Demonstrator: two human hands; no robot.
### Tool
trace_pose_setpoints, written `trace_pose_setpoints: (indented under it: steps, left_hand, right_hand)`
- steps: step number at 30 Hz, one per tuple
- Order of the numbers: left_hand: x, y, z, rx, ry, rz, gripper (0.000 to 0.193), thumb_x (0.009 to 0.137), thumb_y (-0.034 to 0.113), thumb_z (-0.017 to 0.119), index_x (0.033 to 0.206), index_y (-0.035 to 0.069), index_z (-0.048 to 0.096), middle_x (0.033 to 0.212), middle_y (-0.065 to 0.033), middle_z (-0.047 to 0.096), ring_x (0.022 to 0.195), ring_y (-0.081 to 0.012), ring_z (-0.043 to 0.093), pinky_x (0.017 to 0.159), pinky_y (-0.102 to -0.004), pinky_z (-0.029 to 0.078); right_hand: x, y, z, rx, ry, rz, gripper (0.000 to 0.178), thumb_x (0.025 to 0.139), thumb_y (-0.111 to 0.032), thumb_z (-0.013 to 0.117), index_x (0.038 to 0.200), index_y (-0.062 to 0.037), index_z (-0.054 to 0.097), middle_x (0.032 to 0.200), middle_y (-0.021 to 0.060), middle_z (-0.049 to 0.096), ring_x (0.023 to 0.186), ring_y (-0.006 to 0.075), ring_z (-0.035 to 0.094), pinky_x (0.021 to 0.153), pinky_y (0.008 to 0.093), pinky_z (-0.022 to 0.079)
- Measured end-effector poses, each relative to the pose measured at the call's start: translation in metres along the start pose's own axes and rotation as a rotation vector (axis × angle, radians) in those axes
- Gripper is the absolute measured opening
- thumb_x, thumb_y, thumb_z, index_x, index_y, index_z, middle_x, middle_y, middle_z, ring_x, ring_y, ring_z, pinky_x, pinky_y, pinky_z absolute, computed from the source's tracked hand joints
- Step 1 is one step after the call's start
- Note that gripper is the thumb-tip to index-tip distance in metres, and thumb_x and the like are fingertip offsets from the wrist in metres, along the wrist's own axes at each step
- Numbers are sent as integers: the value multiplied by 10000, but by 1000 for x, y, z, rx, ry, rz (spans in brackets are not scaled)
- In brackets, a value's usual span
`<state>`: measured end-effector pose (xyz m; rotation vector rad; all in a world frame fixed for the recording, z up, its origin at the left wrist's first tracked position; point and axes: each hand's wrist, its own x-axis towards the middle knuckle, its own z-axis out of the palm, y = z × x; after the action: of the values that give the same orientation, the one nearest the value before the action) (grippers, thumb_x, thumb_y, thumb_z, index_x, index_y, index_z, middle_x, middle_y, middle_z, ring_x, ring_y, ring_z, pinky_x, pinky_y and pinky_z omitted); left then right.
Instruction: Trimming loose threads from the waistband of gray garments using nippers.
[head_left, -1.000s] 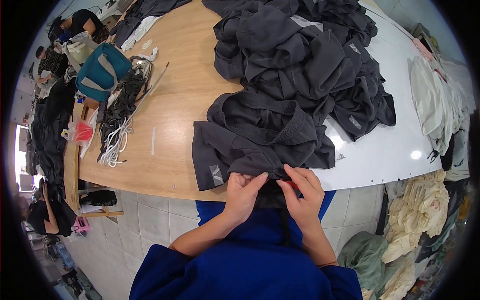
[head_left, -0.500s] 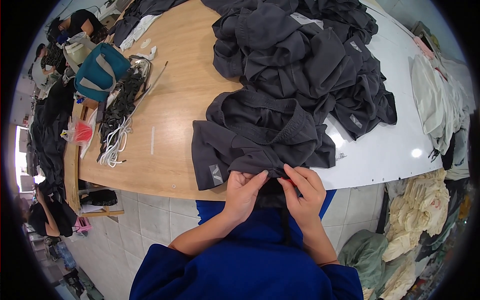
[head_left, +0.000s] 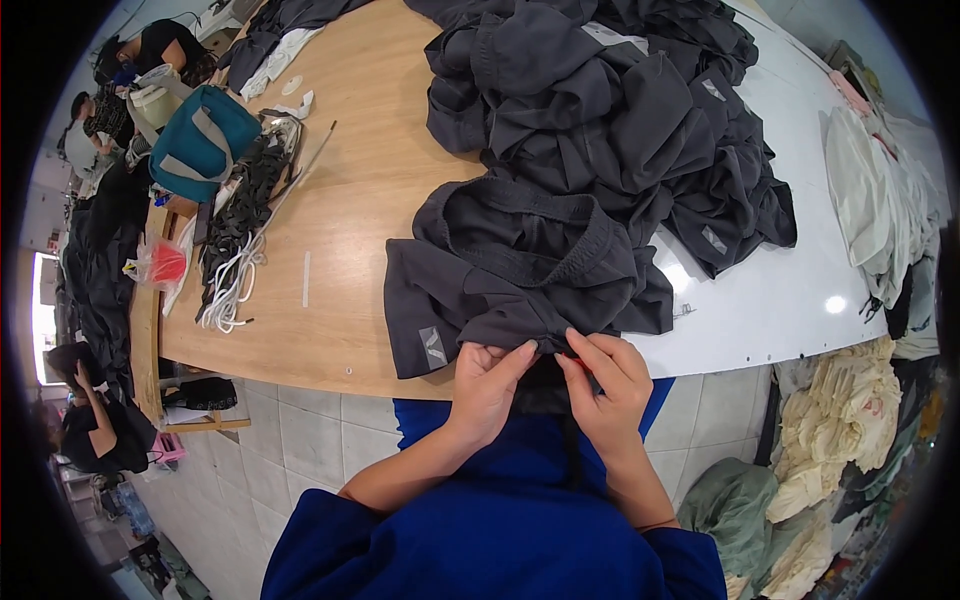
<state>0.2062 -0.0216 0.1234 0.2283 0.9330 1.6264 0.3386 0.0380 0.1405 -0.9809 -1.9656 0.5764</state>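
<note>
Worktop (head_left: 350, 230), left edge: teal bag (head_left: 183, 140). Near front-left corner: white cords (head_left: 226, 305). Left hand (head_left: 482, 392): pinched on dark grey elastic-waist shorts (head_left: 500, 300) at the front edge. Right hand (head_left: 612, 385): pinched on the same shorts; red item (head_left: 578, 361), partly hidden, beside its thumb.

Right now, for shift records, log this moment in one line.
left hand: pinches grey garment; right hand: on garment, holds red object; beyond: garment pile
</note>
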Motion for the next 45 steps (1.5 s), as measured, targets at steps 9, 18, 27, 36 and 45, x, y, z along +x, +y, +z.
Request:
trace_pose_setpoints:
  steps: [9, 18, 27, 36, 45]
  left_hand:
    - [0, 1, 3, -31, -17, -17, 213, 877, 8, 553, 1089, 33, 560, 1055, -75, 634, 995, -141, 590, 888, -295, 453]
    - [-1, 0, 2, -15, -12, -24, 202, 879, 32, 560, 1081, 41, 565, 1035, -63, 634, 976, -129, 586, 871, -287, 449]
    - [-1, 1, 3, 7, -23, -30, 196, 887, 40, 554, 1082, 50, 563, 1040, -55, 634, 973, -120, 588, 865, -278, 452]
    - [-1, 3, 4, -57, -3, -54, 217, 883, 15, 562, 1092, 56, 524, 1058, -55, 614, 989, -120, 573, 899, -301, 445]
    - [-2, 2, 2, -39, -1, -40, 190, 891, 29, 536, 1079, 41, 560, 1038, -59, 633, 983, -126, 596, 878, -274, 470]
  right_hand:
    - [-4, 0, 4, 137, 22, 91, 294, 649, -13, 738, 940, -34, 698, 799, 76, 628, 648, 205, 579, 570, 277, 449]
    - [-3, 3, 3, 118, 32, 50, 268, 652, -24, 739, 917, -37, 703, 777, 76, 629, 629, 202, 568, 551, 275, 437]
    - [-3, 4, 1, 58, 28, 19, 261, 653, -25, 741, 911, -41, 704, 772, 70, 631, 614, 192, 567, 548, 273, 440]
    - [-7, 2, 1, 122, 19, 75, 278, 644, -29, 750, 917, -32, 698, 783, 80, 635, 648, 200, 595, 560, 269, 456]
    - [-4, 2, 2, 76, 24, 13, 259, 650, -32, 742, 906, -36, 700, 774, 70, 633, 611, 199, 573, 541, 271, 441]
